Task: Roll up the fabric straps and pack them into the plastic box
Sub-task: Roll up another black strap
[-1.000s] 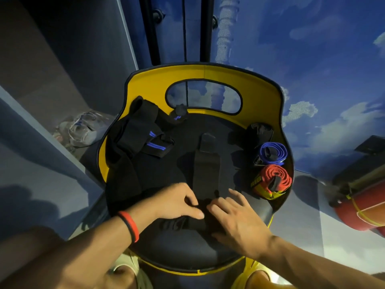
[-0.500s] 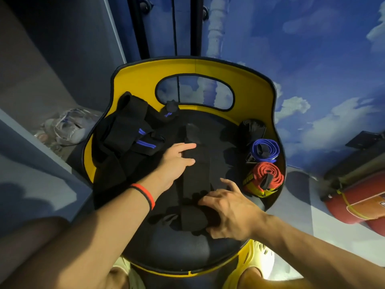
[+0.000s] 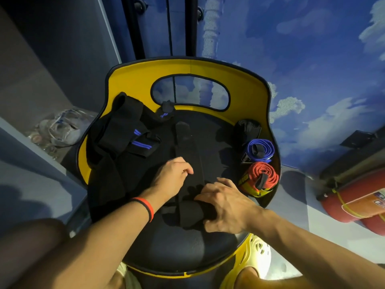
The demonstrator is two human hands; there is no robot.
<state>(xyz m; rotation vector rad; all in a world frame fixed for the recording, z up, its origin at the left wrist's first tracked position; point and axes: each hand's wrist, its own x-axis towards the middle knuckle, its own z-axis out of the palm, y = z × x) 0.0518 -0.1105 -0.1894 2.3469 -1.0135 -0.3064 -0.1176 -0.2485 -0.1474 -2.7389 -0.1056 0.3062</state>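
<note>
A long black strap (image 3: 187, 147) lies flat down the middle of a black and yellow chair seat (image 3: 187, 247). Its near end is bunched into a partial roll (image 3: 190, 212). My right hand (image 3: 227, 207) grips that roll from the right. My left hand (image 3: 173, 176) presses on the flat strap just beyond the roll, fingers curled. At the seat's right edge sit three rolled straps: black (image 3: 248, 129), blue (image 3: 259, 150) and red (image 3: 261, 177). More unrolled black straps with blue stripes (image 3: 133, 138) are piled at the left. No plastic box is visible.
The yellow chair back (image 3: 245, 84) with an oval opening rises behind the seat. A clear plastic bag (image 3: 62, 130) lies on the floor at the left. A red cylinder (image 3: 354, 207) lies at the right. Yellow shoes (image 3: 256, 249) show below the seat.
My left hand, which had reached farther up the strap half a second ago, has come back toward the roll. My right hand has stayed on the bunched end.
</note>
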